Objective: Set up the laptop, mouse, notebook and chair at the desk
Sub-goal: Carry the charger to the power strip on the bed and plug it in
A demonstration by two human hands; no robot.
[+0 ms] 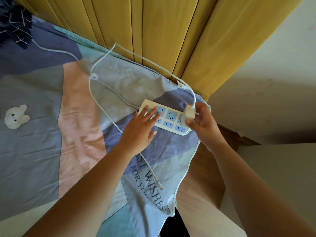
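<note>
Head view. A power strip [165, 117] is seen lying on a patterned bedsheet [51, 134], close to the wooden headboard [153, 31]. The left hand [142, 132] is laid flat on the near end of the strip, fingers spread and extended; nothing is gripped by it, and the strip appears to be steadied. At the far end of the strip, a white charger [189, 113] is pinched by the right hand [203, 120] between thumb and fingers. The charger is held at or in a socket; whether its pins are fully seated cannot be told. A white cable [95, 93] is seen looping from the charger across the sheet beyond the strip, and its loose plug end [159, 185] lies on the sheet on the near side of the strip, connected to nothing. A small plush rabbit [15, 117] is noted well apart from the strip, to its left.

Task items: laptop, mouse, notebook, chair and desk are not in view; their positions cannot be stated.

Progress, as judged: only a power step at the strip is in hand. No item can be confirmed as placed, so the whole desk set-up is recorded as outstanding or unverified.
</note>
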